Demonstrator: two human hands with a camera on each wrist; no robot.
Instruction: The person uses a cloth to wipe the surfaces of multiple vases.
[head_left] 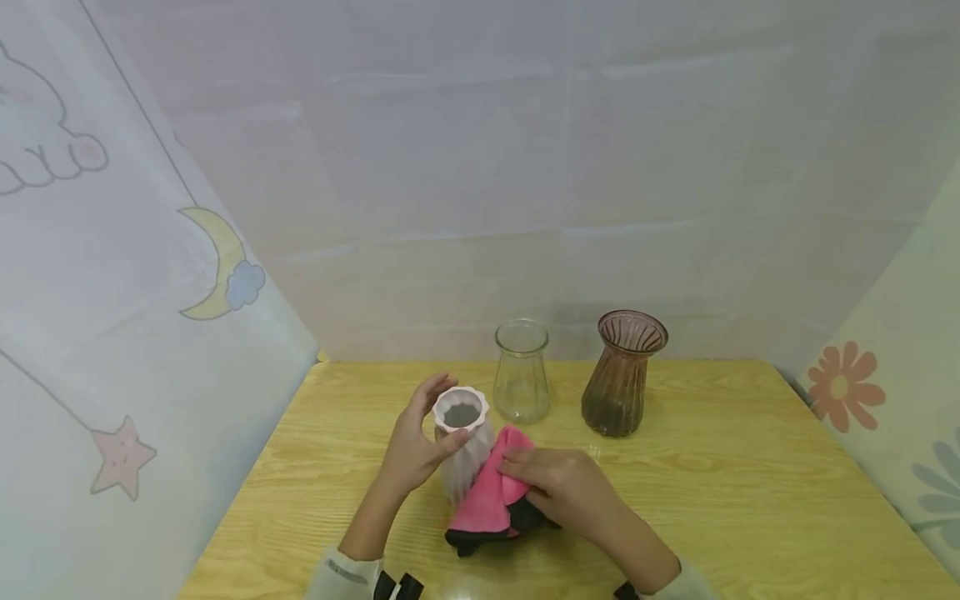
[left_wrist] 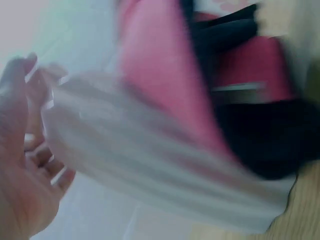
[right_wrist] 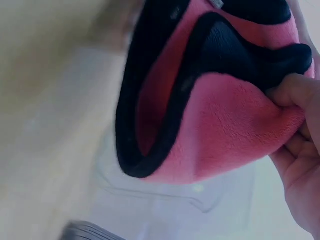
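Observation:
A white fluted vase (head_left: 457, 467) stands on the wooden table with its scalloped mouth facing up. My left hand (head_left: 412, 446) grips it near the rim, thumb in front and fingers on the far side. Against the vase's right side hangs a pink cloth (head_left: 483, 500) with black edging, pinched between the thumb and fingers of my right hand (head_left: 573, 487). In the right wrist view the cloth (right_wrist: 235, 125) is folded and bunched at the fingertips. The left wrist view, blurred, has the cloth (left_wrist: 160, 65) lying over part of the vase's ribbed wall (left_wrist: 150, 155).
Behind the cloth stands a clear glass vase (head_left: 521, 383). To its right is a purple-brown ribbed glass vase (head_left: 618, 387) with a flared mouth. The table (head_left: 712, 483) ends at a pale wall covering (head_left: 450, 208) at the back, and printed sheets flank both sides.

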